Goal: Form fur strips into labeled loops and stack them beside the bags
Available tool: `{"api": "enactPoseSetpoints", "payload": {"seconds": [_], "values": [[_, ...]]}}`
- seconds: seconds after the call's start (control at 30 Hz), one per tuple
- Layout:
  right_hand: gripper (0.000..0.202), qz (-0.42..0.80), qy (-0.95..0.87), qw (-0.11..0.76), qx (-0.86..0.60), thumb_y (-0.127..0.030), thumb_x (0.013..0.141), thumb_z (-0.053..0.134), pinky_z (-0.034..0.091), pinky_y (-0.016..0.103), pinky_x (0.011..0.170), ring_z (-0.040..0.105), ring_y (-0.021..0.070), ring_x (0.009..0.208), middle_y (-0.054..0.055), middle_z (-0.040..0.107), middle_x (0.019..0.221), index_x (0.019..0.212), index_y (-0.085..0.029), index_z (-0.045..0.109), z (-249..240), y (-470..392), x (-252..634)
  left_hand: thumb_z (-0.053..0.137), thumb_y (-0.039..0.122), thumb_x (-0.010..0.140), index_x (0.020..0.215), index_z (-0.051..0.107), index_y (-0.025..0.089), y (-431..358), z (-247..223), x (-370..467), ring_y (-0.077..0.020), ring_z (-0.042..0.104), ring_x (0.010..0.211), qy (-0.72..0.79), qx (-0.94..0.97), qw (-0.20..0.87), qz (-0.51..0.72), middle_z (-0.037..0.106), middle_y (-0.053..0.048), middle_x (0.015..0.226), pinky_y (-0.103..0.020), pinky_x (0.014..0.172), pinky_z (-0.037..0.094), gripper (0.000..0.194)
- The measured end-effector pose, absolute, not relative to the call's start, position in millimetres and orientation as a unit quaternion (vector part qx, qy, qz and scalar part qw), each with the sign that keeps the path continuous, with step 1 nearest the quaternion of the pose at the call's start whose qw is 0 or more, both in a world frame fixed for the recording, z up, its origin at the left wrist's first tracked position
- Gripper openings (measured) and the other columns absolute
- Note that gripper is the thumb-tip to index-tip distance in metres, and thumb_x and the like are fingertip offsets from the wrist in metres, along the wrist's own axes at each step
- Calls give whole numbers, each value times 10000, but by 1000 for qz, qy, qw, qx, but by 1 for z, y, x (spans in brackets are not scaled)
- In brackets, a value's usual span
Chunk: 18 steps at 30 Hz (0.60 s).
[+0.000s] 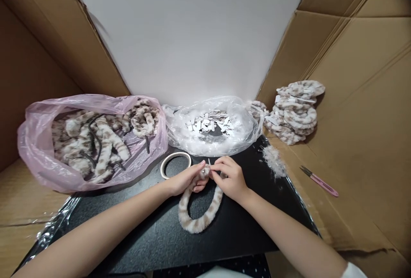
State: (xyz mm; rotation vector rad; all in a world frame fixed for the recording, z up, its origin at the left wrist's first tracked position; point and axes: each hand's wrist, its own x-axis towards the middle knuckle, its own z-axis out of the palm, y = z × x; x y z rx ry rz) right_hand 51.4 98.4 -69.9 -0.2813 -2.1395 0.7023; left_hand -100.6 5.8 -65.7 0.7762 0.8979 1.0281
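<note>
A furry white-and-brown spotted headband [196, 226] hangs as a loop below my hands, over the black table. My left hand [189, 179] is closed around its upper left end, thumb on top. Close beside it, my right hand [230, 176] pinches a small thin white strip [209, 162] at the join of the loop. The strip is mostly covered by my fingertips, so its exact kind is unclear. A roll of tape [176, 155] lies flat just behind my left hand.
A pink plastic bag [38, 141] of spotted furry pieces and dark bands stands at left. A clear bag [175, 126] holds white tags. Stacked furry loops [297, 113], white scraps [274, 162] and pink-handled scissors [324, 185] are at right. Cardboard walls [359, 98] flank the table.
</note>
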Motion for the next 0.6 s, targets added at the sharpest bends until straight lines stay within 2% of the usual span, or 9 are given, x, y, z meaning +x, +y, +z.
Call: {"api": "enactPoseSetpoints", "payload": {"seconds": [0.07, 0.13, 0.2, 0.27, 0.37, 0.47, 0.6], "values": [[166, 228, -872, 420, -107, -141, 826, 575, 446, 315, 672, 580, 174, 702, 41, 645, 730, 790, -224, 714, -70, 98, 52, 530, 610, 817, 783, 462, 172, 6, -63, -102, -67, 271, 436, 403, 354, 714, 450, 341, 70, 560, -206, 423, 202, 445], [171, 188, -882, 420, -101, -127, 815, 568, 427, 316, 662, 571, 172, 684, 36, 647, 713, 775, -219, 707, -69, 97, 53, 595, 475, 787, 767, 447, 175, 6, -61, -102, -67, 284, 446, 402, 352, 722, 440, 360, 66, 571, -203, 427, 217, 335], [163, 173, -884, 424, -99, -120, 806, 568, 419, 317, 654, 568, 171, 675, 37, 645, 703, 750, -208, 693, -69, 95, 54, 597, 334, 751, 736, 430, 178, 7, -60, -102, -67, 298, 446, 403, 351, 727, 431, 366, 63, 572, -205, 430, 227, 229], [149, 188, -879, 425, -106, -121, 801, 572, 426, 318, 654, 573, 173, 678, 37, 638, 699, 729, -202, 675, -68, 95, 54, 559, 260, 741, 700, 407, 181, 7, -59, -101, -67, 303, 442, 407, 350, 731, 421, 358, 63, 564, -208, 431, 226, 176], [118, 254, -867, 414, -108, -132, 795, 585, 466, 321, 701, 595, 182, 740, 39, 647, 750, 803, -210, 673, -66, 97, 54, 543, 274, 797, 702, 405, 180, 6, -60, -102, -70, 312, 457, 409, 351, 736, 410, 366, 60, 579, -215, 441, 224, 193], [206, 314, -863, 388, -74, -128, 799, 585, 493, 346, 790, 610, 197, 866, 64, 676, 905, 963, -207, 681, -65, 101, 54, 614, 374, 827, 735, 422, 169, 3, -61, -103, -66, 325, 490, 399, 352, 744, 403, 389, 54, 621, -219, 466, 226, 295], [181, 345, -867, 359, -37, -96, 824, 571, 494, 340, 779, 605, 185, 845, 62, 689, 905, 909, -199, 695, -66, 105, 54, 633, 511, 833, 802, 454, 151, 2, -64, -106, -66, 351, 532, 381, 353, 750, 410, 408, 40, 674, -222, 501, 244, 404]]}}
